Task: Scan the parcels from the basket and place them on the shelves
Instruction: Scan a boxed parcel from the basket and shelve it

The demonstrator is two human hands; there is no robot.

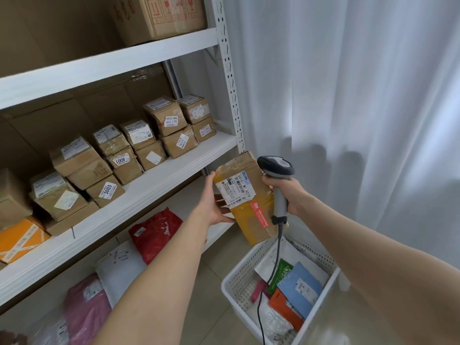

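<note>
- Brown cardboard parcel (245, 195), taped and bearing a white printed label and a red sticker, is held in the air, tilted, in front of the white metal shelving unit (149, 185) and above the basket; its labelled face is turned towards the camera
- Left hand (215, 202) grips the parcel from its left side; the thumb lies at the upper corner, the fingers are wrapped under the box
- Right hand (288, 195) is clenched round the handle of a grey and black handheld barcode scanner (275, 165); the scanner's head sits just beside the parcel's upper right edge, and its dark cable (273, 265) hangs down into the basket
- White perforated plastic basket (239, 277) stands on the floor below the hands; inside lie flat mail bags, among them a blue one (302, 282), an orange one (283, 305) and a green one (280, 272)
- Middle shelf carries stacked small brown boxes (112, 155) with white labels; the lower shelf holds a red plastic bag (155, 230)
- White curtain (348, 95) hangs to the right
</note>
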